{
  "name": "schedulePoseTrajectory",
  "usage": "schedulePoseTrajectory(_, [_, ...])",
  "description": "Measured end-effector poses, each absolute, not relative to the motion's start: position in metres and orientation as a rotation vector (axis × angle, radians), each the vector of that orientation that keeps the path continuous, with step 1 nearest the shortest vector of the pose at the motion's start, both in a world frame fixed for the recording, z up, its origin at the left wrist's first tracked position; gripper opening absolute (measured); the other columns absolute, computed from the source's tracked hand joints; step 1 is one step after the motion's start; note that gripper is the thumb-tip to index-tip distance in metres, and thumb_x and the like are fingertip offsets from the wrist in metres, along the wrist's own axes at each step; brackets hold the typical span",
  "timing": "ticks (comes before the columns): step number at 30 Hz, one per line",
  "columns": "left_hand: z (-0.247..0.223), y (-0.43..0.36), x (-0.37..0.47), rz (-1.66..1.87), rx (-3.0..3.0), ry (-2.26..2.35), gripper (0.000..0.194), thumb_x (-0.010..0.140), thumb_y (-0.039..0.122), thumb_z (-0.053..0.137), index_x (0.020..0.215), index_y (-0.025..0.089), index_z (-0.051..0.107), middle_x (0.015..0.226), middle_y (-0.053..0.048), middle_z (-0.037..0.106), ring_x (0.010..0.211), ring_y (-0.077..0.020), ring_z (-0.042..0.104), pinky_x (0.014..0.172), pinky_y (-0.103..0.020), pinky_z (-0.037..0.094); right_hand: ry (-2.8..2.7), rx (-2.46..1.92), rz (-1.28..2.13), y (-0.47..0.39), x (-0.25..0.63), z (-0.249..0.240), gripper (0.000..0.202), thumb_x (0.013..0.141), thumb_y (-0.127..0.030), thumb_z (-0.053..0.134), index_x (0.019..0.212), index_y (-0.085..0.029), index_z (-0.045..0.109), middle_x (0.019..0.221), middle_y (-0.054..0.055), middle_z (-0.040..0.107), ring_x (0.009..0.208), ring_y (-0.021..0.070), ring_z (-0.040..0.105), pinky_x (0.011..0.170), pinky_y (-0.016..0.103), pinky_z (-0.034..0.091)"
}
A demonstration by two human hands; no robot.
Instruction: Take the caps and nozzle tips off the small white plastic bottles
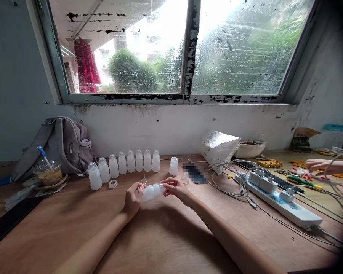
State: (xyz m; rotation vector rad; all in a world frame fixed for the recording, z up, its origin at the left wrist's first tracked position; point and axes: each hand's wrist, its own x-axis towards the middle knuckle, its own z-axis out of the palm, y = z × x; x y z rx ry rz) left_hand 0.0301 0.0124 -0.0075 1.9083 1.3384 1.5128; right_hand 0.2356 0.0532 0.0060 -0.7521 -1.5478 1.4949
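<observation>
Baby bottle [148, 193] lay sideways between two hands near the middle of the wooden surface [148, 236], its long axis running left to right across the view, the right end slightly higher in the picture. The left hand [133, 198] had its grip wrapped around the base end, while the right hand [174, 188] pinched the opposite, clearer end, so neither was the nearer: one sat at each end of that axis. The right hand partly covered its end, so how the clear part sat on the frosted body could not be told, nor whether the underside touched the surface. Just beyond the bottle stood a small clear teat [144, 179]; farther left, a white collar ring [112, 184] lay flat near the row of eight upright bottles [130, 161]. A lone open-topped bottle [173, 166] stood upright beyond the right hand, apart from the row. A clear cap [185, 179] rested just past that hand, beside a dark, pixelated object [196, 174].
</observation>
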Motion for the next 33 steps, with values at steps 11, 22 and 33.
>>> schedulePoseTrajectory(11, [-0.036,0.058,0.011,1.378,2.041,1.739,0.027,0.082,0.03,0.038,0.105,0.017,0.042,0.106,-0.009,0.053,0.1,-0.0168,0.05,0.084,-0.03,0.04,-1.971,-0.955,0.321,0.091,0.242,0.074,0.025,0.075,-0.03,0.053,0.097,-0.021,0.06,0.08,0.003,0.059,0.072,0.0139,0.054,0.065,0.026,0.042])
schedulePoseTrajectory(22, [-0.027,0.062,-0.035,1.109,2.254,2.281,0.032,0.072,0.019,0.045,0.103,0.016,0.05,0.106,-0.01,0.053,0.102,-0.0258,0.043,0.088,-0.041,0.029,-1.997,-1.415,-0.022,0.171,0.219,0.071,0.025,0.076,-0.016,0.048,0.1,-0.018,0.056,0.094,0.008,0.06,0.087,0.0174,0.052,0.07,0.025,0.038])
schedulePoseTrajectory(33, [-0.027,0.065,-0.05,0.797,2.102,2.49,0.038,0.076,0.025,0.041,0.111,0.012,0.045,0.109,-0.014,0.05,0.097,-0.0276,0.047,0.081,-0.038,0.035,-2.041,-1.595,0.018,0.196,0.22,0.061,0.044,0.068,0.002,0.042,0.109,-0.015,0.046,0.091,0.009,0.061,0.091,0.0196,0.05,0.064,0.022,0.036])
